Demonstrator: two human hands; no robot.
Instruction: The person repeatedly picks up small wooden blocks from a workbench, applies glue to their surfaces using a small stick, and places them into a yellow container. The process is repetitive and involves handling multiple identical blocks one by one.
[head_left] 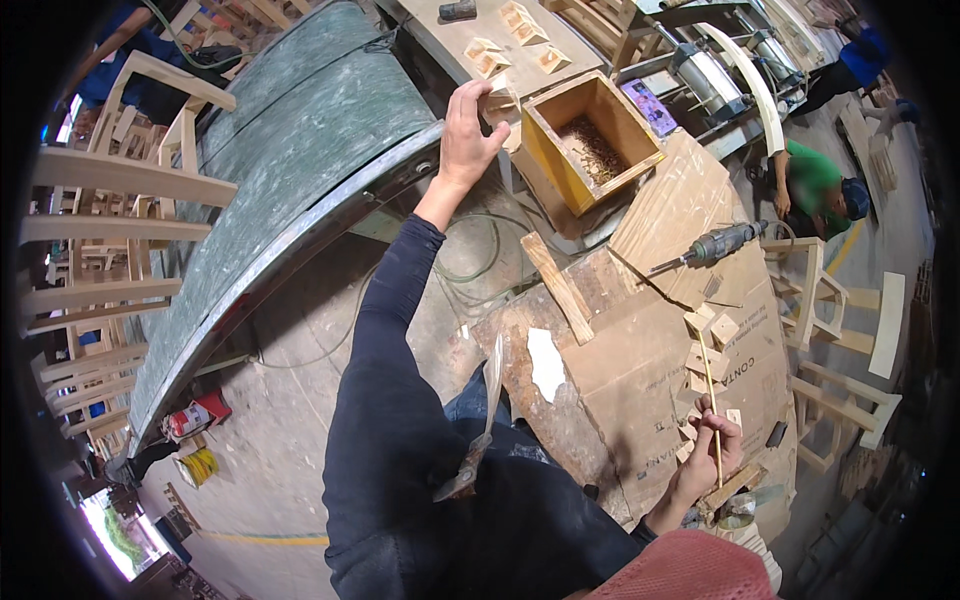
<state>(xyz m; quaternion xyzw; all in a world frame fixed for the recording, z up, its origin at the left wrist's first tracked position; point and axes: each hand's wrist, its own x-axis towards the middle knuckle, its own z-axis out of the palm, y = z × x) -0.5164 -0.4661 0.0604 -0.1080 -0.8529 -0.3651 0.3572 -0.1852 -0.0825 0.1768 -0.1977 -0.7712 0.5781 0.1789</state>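
Note:
My left hand (468,138) reaches out past the end of the green conveyor belt (300,110). Its thumb stands apart from the fingers, and I see nothing gripped between them. Just beyond the fingertips is a small pale wooden block (506,103). My right hand (712,442) is closed around a thin wooden stick (709,372), which points away from me over a row of small wooden blocks (700,357). These blocks lie on a cardboard-covered bench (640,400). A power drill (712,246) rests on the cardboard beyond them.
A wooden box (640,160) with small metal fasteners inside stands at the bench's far end. Several notched blocks (522,22) lie on the table behind. A wood strip (556,288) crosses the bench edge. At the right, a person in green (815,185) bends near chair frames (815,300).

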